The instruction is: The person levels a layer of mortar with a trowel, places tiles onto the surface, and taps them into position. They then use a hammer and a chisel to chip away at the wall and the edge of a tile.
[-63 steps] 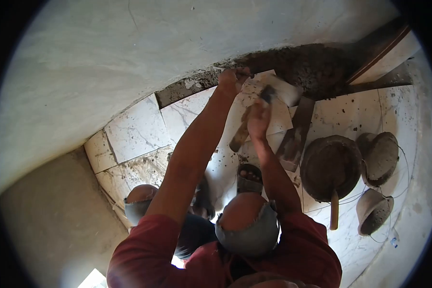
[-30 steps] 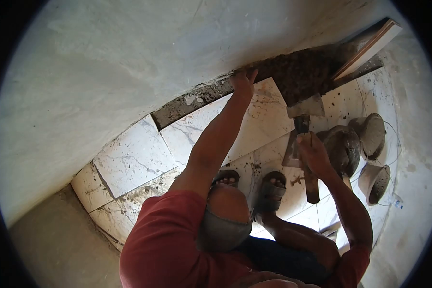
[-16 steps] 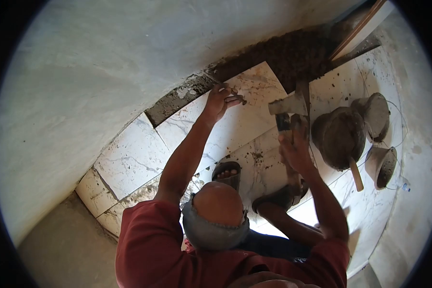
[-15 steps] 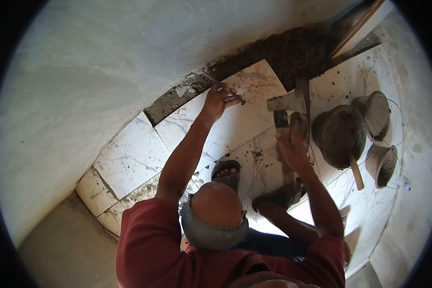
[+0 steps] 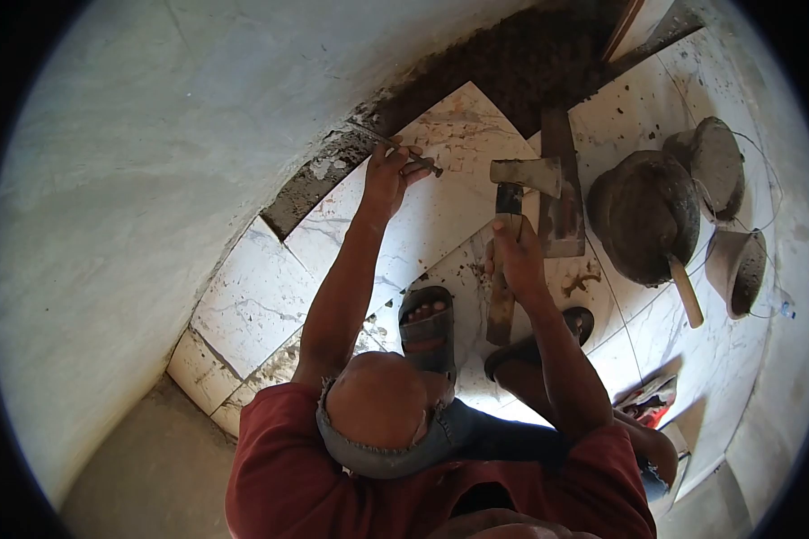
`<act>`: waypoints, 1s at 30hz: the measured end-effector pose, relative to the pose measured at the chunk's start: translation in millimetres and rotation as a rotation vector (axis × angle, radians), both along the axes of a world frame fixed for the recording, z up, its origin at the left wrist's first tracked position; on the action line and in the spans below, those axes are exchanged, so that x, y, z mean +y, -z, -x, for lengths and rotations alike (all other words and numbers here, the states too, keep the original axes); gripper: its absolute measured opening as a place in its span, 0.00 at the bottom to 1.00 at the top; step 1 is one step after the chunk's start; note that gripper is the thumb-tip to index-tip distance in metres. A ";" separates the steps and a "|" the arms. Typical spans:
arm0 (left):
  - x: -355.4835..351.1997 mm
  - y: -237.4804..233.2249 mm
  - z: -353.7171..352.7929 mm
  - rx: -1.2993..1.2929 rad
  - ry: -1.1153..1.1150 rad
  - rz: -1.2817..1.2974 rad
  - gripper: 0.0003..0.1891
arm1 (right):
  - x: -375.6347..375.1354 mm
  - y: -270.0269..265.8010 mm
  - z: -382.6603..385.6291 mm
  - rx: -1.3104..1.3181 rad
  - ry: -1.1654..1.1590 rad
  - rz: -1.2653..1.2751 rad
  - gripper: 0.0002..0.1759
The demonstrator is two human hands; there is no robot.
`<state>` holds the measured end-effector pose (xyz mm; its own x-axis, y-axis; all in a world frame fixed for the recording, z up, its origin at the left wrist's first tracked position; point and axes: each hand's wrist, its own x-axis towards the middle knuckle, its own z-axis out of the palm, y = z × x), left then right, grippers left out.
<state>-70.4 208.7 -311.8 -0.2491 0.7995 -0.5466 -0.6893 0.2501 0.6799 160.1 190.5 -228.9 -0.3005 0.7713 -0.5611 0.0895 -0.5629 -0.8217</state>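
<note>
My left hand (image 5: 390, 180) is closed around a thin metal chisel (image 5: 416, 160), whose far end reaches the rough gap at the foot of the wall. The chisel's blunt head points toward the hammer. My right hand (image 5: 518, 260) grips the wooden handle of a hammer (image 5: 525, 174) with a broad metal head. That head is held over the white marbled tiles, right of the chisel and apart from it. Beneath and left of the hammer lies a large tile (image 5: 458, 135) with crumbs of mortar on it.
A long flat tool (image 5: 562, 202) lies on the floor. To the right are a dark mortar-caked bowl (image 5: 638, 216) with a wooden-handled tool and two dirty buckets (image 5: 717, 171). The wall (image 5: 171, 162) curves along the left; dark rubble (image 5: 503, 58) lies beyond the tiles.
My right hand and the hammer have shifted slightly left, off the long flat tool. The view has turned a little, and my left hand still holds the chisel near the wall.
</note>
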 end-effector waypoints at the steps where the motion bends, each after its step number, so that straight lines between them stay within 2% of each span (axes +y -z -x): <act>1: -2.0 0.9 -0.4 -0.020 -0.006 -0.018 0.15 | -0.5 0.2 -1.5 -0.003 0.004 0.003 0.12; 7: -1.0 4.6 2.2 -0.064 -0.004 -0.092 0.15 | 1.1 -6.1 1.3 0.043 0.013 -0.006 0.11; 16: 6.0 10.8 -3.5 -0.118 -0.085 -0.179 0.14 | -0.8 -14.8 12.0 0.107 0.232 -0.081 0.11; 18: 9.4 16.0 -7.5 -0.116 -0.100 -0.190 0.13 | -1.9 -12.2 19.6 0.129 0.453 -0.081 0.11; 19: 12.9 18.8 -9.1 -0.112 -0.119 -0.202 0.14 | -3.4 -9.3 28.5 0.127 0.451 -0.079 0.11; 21: 18.0 22.8 -10.9 -0.108 -0.132 -0.211 0.14 | -8.6 4.3 53.8 0.128 0.770 0.163 0.11; 22: 21.6 23.8 -11.5 -0.110 -0.162 -0.218 0.14 | -25.4 68.2 61.9 -0.031 0.576 -0.229 0.10; 23: 24.1 24.8 -13.5 -0.113 -0.187 -0.225 0.14 | -24.3 68.0 81.7 -0.193 0.366 -0.609 0.10; 24: 25.3 25.3 -15.4 -0.116 -0.172 -0.225 0.14 | -23.4 62.1 80.0 -0.198 0.380 -0.610 0.10; 26: 27.7 27.3 -16.0 -0.127 -0.198 -0.198 0.15 | -13.1 28.9 74.3 0.061 0.188 0.142 0.11; 27: 33.3 27.3 -15.3 -0.129 -0.197 -0.200 0.15 | -8.7 30.4 70.2 0.060 0.190 0.141 0.11; 30: 27.5 27.0 -15.0 -0.122 -0.190 -0.228 0.15 | -8.0 28.9 53.8 0.272 0.607 -0.003 0.11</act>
